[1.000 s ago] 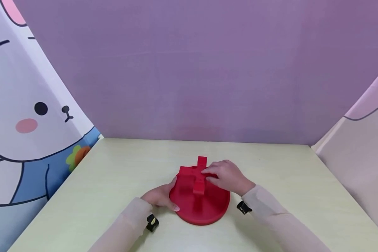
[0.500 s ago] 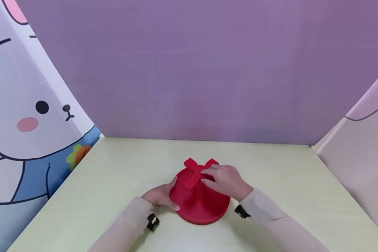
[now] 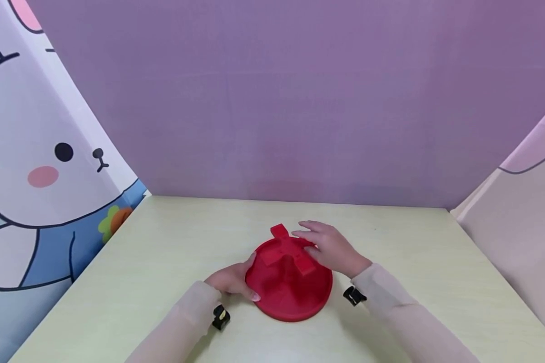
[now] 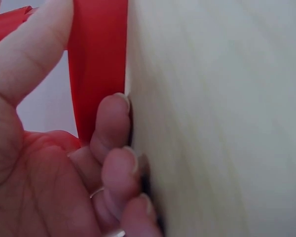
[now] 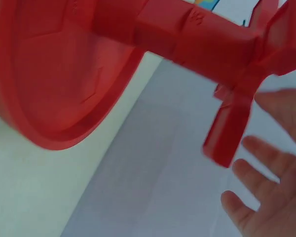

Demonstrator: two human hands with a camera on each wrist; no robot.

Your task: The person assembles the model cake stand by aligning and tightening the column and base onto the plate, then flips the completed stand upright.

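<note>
A red stand has a wide round base [image 3: 283, 305], a thick post [image 5: 187, 37] and a cross-shaped top [image 3: 288, 247] with several flared arms. At the left of the base, my left hand [image 3: 230, 280] holds the rim between spread thumb and fingers. In the left wrist view its fingertips lie low against the red edge [image 4: 99, 64], beside the tabletop. My right hand [image 3: 331, 248] is at the right side of the top, fingers spread. The right wrist view shows its fingers [image 5: 259, 177] apart from the nearest arm [image 5: 228, 133]; its uppermost digit is close behind the cross, contact unclear.
The stand sits on a pale wood-look table [image 3: 186, 227]. A purple panel [image 3: 277, 101] rises behind the table's back edge, and a cartoon-printed cloth [image 3: 72, 201] hangs at the left. A black wrist device [image 3: 220, 317] is strapped to each sleeve.
The cross-shaped top has turned on its post. My right hand's fingers have spread and lifted from the arms they were bent over. My left hand stays at the base's left rim.
</note>
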